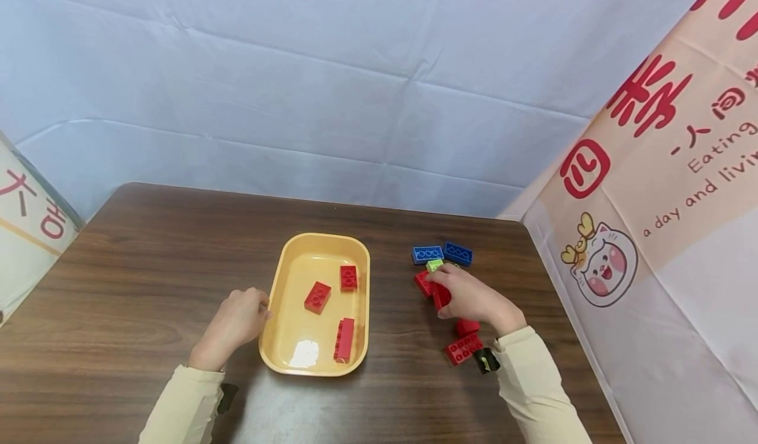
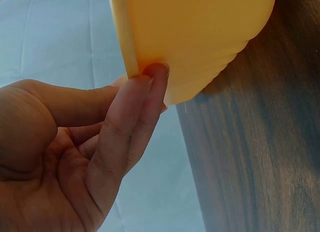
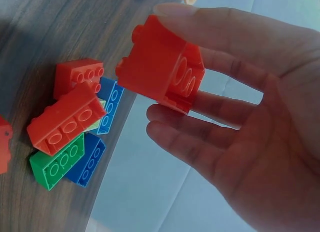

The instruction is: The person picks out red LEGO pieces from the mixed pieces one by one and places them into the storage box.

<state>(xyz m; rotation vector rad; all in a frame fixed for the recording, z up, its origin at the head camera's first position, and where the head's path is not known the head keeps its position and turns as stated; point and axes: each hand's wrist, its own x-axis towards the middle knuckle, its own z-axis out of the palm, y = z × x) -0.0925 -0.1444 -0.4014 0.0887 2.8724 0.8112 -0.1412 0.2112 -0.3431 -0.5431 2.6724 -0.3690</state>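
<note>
My left hand (image 1: pixel 235 319) pinches the left rim of a yellow tray (image 1: pixel 291 312), with thumb and fingertips on its edge in the left wrist view. Inside the tray lie a small red brick (image 1: pixel 348 277), another red brick (image 1: pixel 318 297) and a long narrow red brick (image 1: pixel 344 340). At the right, my right hand (image 1: pixel 474 297) holds a red toy brick (image 3: pixel 155 60) between thumb and fingers, its hollow underside turned toward the palm. Beyond that brick, the right wrist view shows a long red brick (image 3: pixel 67 119) leaning on a green brick (image 3: pixel 57 162).
Two blue bricks (image 1: pixel 428 254) lie behind the right hand, near a light green brick (image 1: pixel 435 265). Nearer the right sleeve are a red studded brick (image 1: pixel 464 348) and more red. A white cloth wall (image 1: pixel 296 102) stands behind the brown wooden table (image 1: pixel 177 246).
</note>
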